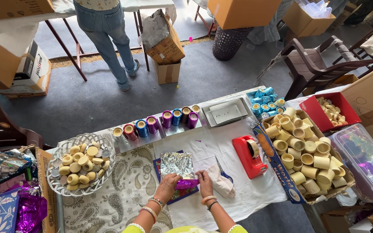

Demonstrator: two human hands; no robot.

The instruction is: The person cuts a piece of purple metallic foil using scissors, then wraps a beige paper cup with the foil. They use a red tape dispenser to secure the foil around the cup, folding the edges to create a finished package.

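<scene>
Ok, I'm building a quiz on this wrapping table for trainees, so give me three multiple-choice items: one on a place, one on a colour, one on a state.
1. Where does the red tape dispenser stand?
A. inside the white wire basket
B. between the scissors and the cardboard box of cream cups
C. on the floor

2. What colour is the foil under the silver foil sheet?
A. purple
B. green
C. orange

3. What are the left hand and right hand doing?
A. resting apart on bare cloth
B. holding scissors
C. pressing the foil-wrapped piece

Answers: 1 B, it stands right of the scissors and left of the box; 2 A, purple shows at the lower edge; 3 C, both touch it.
</scene>
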